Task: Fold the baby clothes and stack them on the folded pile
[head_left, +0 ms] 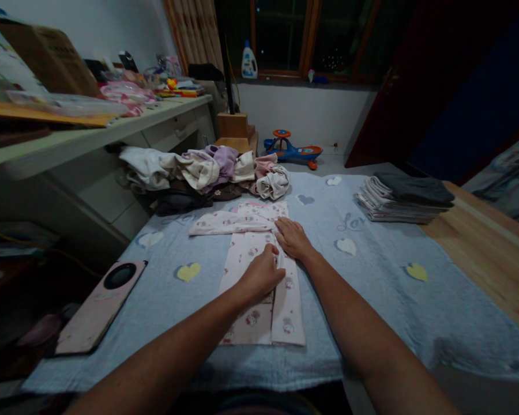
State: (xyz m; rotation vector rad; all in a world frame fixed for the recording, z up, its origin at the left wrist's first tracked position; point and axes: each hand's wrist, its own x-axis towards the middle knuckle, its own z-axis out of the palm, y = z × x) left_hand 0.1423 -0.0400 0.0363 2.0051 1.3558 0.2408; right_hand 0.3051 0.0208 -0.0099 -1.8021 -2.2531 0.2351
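Head view: your left hand [262, 275] and right hand [292, 239] lie flat on a pink printed baby garment [288, 314], fingers [274, 253] spread, not clenched, garment on a blue towel [363, 305]; phone in pink case [97, 308] to the left, heap of clothes [203, 176] just ahead, folded stack [402, 199] right, on wooden surface [480, 230]

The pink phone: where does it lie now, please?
In the head view, the pink phone lies at the left edge of the blue blanket, left of the person's left hand on the pink garment.
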